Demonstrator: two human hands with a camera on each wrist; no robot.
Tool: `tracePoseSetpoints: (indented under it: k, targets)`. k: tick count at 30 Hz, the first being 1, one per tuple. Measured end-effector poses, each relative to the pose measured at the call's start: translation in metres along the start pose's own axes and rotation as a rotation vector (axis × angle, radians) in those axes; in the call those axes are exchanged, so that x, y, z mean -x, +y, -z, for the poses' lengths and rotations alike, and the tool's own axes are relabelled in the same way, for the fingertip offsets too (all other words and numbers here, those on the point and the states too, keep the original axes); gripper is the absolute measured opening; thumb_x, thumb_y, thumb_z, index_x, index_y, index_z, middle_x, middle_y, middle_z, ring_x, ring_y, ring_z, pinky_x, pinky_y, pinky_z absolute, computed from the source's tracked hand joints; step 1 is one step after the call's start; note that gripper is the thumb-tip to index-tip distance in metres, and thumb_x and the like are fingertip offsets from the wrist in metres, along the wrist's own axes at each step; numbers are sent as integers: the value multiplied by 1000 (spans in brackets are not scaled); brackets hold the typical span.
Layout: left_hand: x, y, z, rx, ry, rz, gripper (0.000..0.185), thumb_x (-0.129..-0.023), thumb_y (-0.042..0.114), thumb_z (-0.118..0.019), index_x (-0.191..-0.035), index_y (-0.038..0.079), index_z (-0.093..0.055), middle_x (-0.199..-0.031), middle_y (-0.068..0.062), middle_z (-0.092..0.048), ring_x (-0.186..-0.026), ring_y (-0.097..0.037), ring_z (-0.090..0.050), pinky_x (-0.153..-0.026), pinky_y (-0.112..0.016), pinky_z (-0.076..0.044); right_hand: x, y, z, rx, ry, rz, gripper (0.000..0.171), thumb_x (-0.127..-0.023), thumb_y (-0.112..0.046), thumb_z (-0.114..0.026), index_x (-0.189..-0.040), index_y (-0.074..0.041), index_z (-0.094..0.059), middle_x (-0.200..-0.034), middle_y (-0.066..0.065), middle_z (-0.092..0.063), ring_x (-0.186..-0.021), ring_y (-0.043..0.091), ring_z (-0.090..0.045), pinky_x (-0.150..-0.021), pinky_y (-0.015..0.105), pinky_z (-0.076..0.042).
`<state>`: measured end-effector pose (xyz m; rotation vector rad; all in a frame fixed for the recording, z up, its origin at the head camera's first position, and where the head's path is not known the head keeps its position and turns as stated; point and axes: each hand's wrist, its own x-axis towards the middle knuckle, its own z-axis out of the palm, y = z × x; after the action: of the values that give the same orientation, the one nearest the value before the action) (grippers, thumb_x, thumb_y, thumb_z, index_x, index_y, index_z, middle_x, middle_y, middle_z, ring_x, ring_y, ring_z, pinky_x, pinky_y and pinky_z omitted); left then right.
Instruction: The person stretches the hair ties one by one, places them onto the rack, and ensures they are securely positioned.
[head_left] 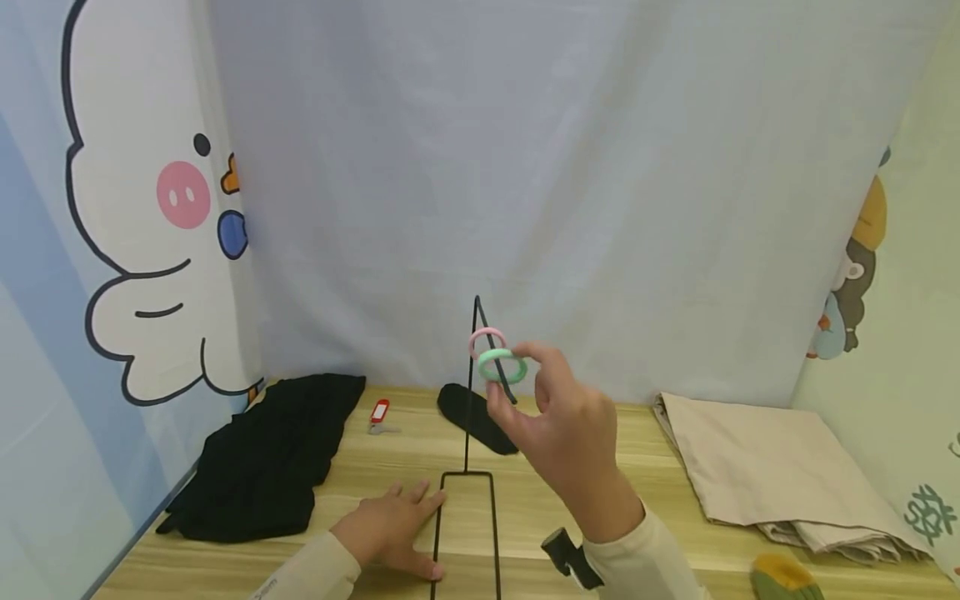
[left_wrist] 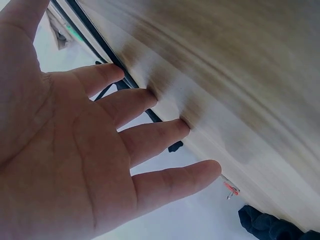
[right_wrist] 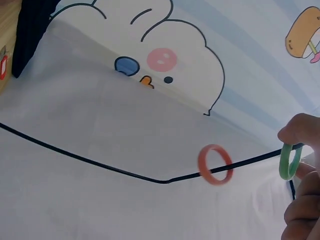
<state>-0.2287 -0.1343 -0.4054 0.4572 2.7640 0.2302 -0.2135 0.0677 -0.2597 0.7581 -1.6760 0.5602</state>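
A black wire stand (head_left: 468,425) rises from the table, its upper rod sloping toward me. A pink ring (right_wrist: 203,163) hangs around that rod. My right hand (head_left: 573,429) pinches a light green ring (head_left: 486,358) between thumb and index finger near the rod's free end; the rod appears to pass through this ring in the right wrist view. My left hand (head_left: 392,527) lies on the table with fingers spread, its thumb and fingertips touching the left bar of the stand's base (head_left: 492,521). The left wrist view shows its palm and straight fingers (left_wrist: 155,140).
Black cloth (head_left: 270,458) lies at the left and folded beige cloth (head_left: 780,467) at the right. A red key tag (head_left: 380,410) with a key and a black insole-shaped piece (head_left: 472,417) lie toward the back. A green and yellow item (head_left: 786,577) sits at the front right.
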Motion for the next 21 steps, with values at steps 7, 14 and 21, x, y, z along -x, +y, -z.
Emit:
tracePoseSetpoints:
  k: [7,14,21]
  targets:
    - [0,1,0,15,-9,-5,92,-67,61,-71,-142,22,-37,-149,-11,-33,-132,-45,-33,-89,-68,-35,4,17,-25,89,-153,-119,38,-75,-26,-70,-104,-5,-56,-46,-5,-34,-36,2,-16,-35,15,-15]
    - [-1,2,-4,29,-16,-6,92,-66,61,-72,-142,22,-37,-149,-11,-33,-132,-45,-32,-90,-68,-35,23,18,-25,76,-254,-200,48,-74,-31,-74,-110,-6,-54,-44,-10,-26,-38,-2,-10,-37,12,-10]
    - [0,0,0,21,-8,-2,93,-66,61,-72,-143,21,-36,-149,-11,-32,-132,-45,-32,-90,-69,-33,47,21,-8,-3,-347,-316,50,-72,-30,-77,-112,-9,-56,-47,-13,-23,-42,-5,-9,-39,11,-11]
